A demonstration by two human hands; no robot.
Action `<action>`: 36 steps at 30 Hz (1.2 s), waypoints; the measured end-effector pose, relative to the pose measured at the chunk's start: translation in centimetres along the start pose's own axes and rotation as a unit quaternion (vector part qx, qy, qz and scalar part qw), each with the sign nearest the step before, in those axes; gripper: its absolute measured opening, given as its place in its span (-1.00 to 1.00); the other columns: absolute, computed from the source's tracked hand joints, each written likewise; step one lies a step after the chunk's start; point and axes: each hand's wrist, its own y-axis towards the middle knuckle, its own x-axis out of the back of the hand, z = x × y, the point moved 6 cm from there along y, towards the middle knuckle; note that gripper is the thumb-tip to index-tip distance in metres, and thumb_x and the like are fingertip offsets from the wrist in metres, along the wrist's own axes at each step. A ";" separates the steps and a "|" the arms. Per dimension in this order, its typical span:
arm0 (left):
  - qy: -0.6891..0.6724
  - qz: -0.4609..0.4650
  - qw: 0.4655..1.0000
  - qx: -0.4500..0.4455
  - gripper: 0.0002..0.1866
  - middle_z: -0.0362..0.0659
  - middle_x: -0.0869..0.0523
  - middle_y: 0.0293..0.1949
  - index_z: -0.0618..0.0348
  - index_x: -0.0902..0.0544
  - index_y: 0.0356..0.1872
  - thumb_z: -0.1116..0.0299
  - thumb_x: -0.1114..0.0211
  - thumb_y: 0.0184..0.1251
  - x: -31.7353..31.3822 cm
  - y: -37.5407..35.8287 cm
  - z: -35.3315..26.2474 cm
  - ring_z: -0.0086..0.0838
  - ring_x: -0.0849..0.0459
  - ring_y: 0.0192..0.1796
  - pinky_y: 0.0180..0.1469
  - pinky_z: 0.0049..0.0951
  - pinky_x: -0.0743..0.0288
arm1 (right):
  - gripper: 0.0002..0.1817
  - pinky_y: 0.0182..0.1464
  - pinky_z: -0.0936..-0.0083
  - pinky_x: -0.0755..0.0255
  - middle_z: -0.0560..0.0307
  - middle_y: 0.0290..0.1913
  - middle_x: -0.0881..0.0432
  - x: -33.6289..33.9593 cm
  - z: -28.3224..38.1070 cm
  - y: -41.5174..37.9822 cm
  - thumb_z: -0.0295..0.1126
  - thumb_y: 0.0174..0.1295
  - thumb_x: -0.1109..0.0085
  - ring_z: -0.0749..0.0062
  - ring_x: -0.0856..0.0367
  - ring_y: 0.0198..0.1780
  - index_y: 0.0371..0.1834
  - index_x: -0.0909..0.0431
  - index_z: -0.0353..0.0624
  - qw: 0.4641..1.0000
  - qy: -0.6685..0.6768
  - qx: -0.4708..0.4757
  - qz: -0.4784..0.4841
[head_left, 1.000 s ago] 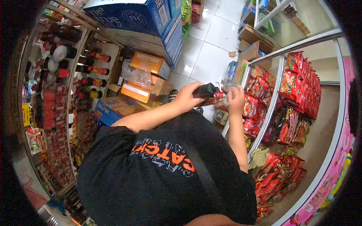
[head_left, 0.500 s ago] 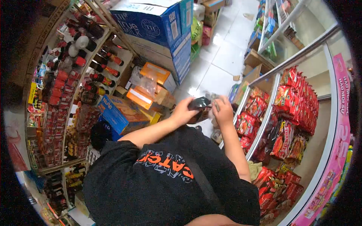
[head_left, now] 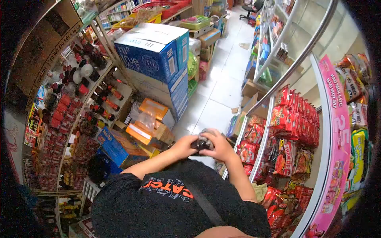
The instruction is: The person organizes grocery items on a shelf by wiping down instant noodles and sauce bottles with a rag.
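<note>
In front of my chest both hands are closed around a small dark, shiny object [head_left: 201,144], possibly black plastic, whose kind I cannot make out. My left hand [head_left: 185,147] grips its left side. My right hand [head_left: 219,146] curves over its top and right side, with thumb and fingers around it. The palms hide much of the object, and its middle looks greyish. Below the hands is the black T-shirt [head_left: 174,214] with orange lettering.
At left, shelves hold bottles [head_left: 107,101] and small red jars. Blue milk cartons [head_left: 147,63] are stacked ahead, with orange boxes [head_left: 139,134] and a blue box [head_left: 115,146] nearer. A glass-fronted case with red noodle packs [head_left: 293,115] lines the right. White tiled floor [head_left: 206,85] runs between.
My right hand has come in from the object's right side to wrap over it, and both hands sit lower. The view has tilted up, showing more of the aisle.
</note>
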 end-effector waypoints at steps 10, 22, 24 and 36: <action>0.002 -0.026 0.999 -0.026 -0.54 0.00 -0.59 -0.25 0.21 -0.47 -0.12 0.24 -0.36 -0.07 0.6 0.1 -1.0 -0.17 -0.57 -0.15 -0.11 -0.31 -0.42 | -0.78 -0.05 0.45 -0.32 -0.08 -0.15 -0.47 0.5 -2.1 -1.8 -0.43 -0.03 -0.18 0.15 -0.47 -0.12 -0.29 -0.50 -0.27 0.991 0.054 0.008 -0.126; 0.055 -0.046 0.992 -0.105 -0.80 -0.07 -0.59 -0.45 0.17 -0.58 -0.40 0.27 -0.25 0.03 -1.0 -0.7 1.6 -0.16 -0.53 -0.34 -0.25 -0.26 -0.39 | -0.53 0.01 0.27 -0.26 -0.14 -0.09 -0.39 -1.3 -2.0 -1.6 -0.27 -0.24 -0.35 -0.01 -0.36 -0.03 -0.23 -0.44 -0.22 0.998 0.007 -0.044 -0.051; 0.060 -0.048 0.988 -0.134 -0.83 -0.09 -0.58 -0.48 0.16 -0.58 -0.44 0.29 -0.25 0.01 -1.3 -0.9 0.9 -0.17 -0.53 -0.36 -0.27 -0.26 -0.39 | -0.54 -0.01 0.22 -0.28 -0.17 -0.09 -0.39 -2.5 -2.5 -1.6 -0.30 -0.26 -0.37 -0.09 -0.37 -0.05 -0.24 -0.46 -0.21 0.996 -0.069 -0.056 -0.021; 0.121 -0.124 0.981 -0.090 -0.52 -0.05 -0.54 -0.17 0.16 -0.50 -0.14 0.07 -0.29 -0.05 5.0 -0.7 -0.7 -0.15 -0.47 -0.08 -0.02 -0.18 -0.31 | -0.73 0.03 0.38 -0.25 -0.15 -0.08 -0.39 1.0 -4.3 -1.6 -0.54 -0.17 -0.25 0.08 -0.38 -0.01 -0.33 -0.48 -0.31 0.993 -0.008 -0.088 -0.073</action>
